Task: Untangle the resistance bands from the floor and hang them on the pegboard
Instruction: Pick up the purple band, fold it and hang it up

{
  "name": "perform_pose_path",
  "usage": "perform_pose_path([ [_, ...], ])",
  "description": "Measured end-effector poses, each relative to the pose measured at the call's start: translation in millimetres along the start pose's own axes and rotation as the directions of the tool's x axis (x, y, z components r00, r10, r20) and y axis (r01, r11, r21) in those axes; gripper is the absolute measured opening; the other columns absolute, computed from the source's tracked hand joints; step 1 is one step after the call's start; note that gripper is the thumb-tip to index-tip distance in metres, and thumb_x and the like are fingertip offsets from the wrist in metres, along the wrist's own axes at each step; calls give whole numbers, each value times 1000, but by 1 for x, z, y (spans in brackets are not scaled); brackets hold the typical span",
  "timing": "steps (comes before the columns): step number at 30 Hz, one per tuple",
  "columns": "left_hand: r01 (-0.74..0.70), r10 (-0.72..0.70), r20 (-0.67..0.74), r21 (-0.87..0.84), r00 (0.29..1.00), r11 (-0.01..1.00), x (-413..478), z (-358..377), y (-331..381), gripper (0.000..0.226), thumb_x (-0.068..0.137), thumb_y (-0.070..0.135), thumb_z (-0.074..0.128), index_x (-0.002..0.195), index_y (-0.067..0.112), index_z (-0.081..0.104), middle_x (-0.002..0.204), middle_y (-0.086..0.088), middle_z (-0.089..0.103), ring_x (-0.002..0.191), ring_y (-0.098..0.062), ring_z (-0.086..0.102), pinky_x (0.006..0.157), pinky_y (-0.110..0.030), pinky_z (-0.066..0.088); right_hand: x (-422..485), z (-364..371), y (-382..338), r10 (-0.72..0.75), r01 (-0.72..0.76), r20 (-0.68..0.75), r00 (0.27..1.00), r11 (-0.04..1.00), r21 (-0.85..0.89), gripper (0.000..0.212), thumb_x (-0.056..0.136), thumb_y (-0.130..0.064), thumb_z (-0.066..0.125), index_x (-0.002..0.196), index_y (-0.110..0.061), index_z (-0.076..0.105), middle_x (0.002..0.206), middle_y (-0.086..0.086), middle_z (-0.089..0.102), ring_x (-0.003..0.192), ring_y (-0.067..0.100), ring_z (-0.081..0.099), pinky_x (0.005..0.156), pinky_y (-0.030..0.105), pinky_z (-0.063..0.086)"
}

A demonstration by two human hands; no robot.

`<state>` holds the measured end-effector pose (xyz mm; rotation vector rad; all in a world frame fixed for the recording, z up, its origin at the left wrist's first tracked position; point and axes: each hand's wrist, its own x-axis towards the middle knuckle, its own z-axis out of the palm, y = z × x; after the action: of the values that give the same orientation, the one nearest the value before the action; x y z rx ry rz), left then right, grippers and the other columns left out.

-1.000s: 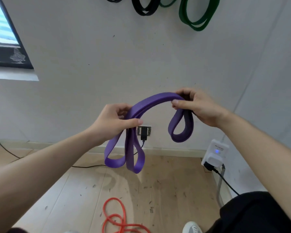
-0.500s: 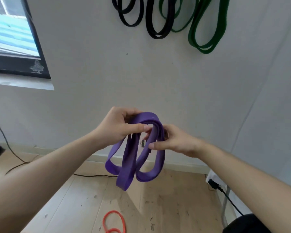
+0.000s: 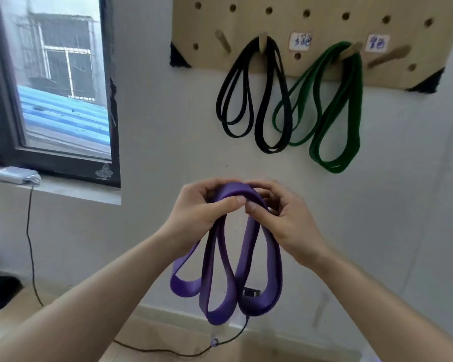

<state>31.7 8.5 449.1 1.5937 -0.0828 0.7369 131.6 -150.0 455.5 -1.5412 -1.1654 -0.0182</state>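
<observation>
Both hands (image 3: 199, 207) (image 3: 285, 218) grip the folded purple band (image 3: 242, 259) below the pegboard (image 3: 324, 27)

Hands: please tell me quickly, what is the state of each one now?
Left hand: closed, gripping the top of the folded purple band.
Right hand: closed, pinching the same purple band at the top, beside the left.

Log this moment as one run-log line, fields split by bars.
phase: pre-hang | left hand, right hand: grip folded wide purple rubber band | wooden pegboard: black band, green band hung | bare wooden peg: far right
</observation>
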Motion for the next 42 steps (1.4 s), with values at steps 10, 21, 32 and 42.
perform_pose_path([
  [10,-222,220,39,253,975,941,77,-29,92,43,82,17,82,121,19,66,100,-4,77,91,-19,75,81,-28,61,104,-28,-75,-83,86,-66,994,995,52,25,91,-13,69,115,-21,69,101,4,73,93,20,69,82,36,59],
  [21,-316,327,-172,87,929,945,162,-53,158,34,84,17,80,117,17,69,99,-1,79,90,-14,76,80,-23,60,223,-51,-165,-189,213,105,976,920,-328,22,92,-31,68,112,-21,68,93,3,70,87,16,68,80,30,57],
  [32,-281,303,-221,127,927,951,237,-70,152,21,93,16,71,114,19,72,101,1,78,95,-15,73,89,-30,59,310,-56,-169,-3,120,190,982,784,-609,22,95,-25,65,115,-18,59,103,7,67,88,22,70,78,35,60],
  [42,-318,422,-241,374,874,871,262,-68,100,23,94,21,70,115,30,73,107,9,73,103,-10,66,97,-38,55,319,-56,-130,-276,360,244,930,537,-763,37,87,-15,73,123,-20,63,107,-3,64,93,10,60,74,15,43],
])
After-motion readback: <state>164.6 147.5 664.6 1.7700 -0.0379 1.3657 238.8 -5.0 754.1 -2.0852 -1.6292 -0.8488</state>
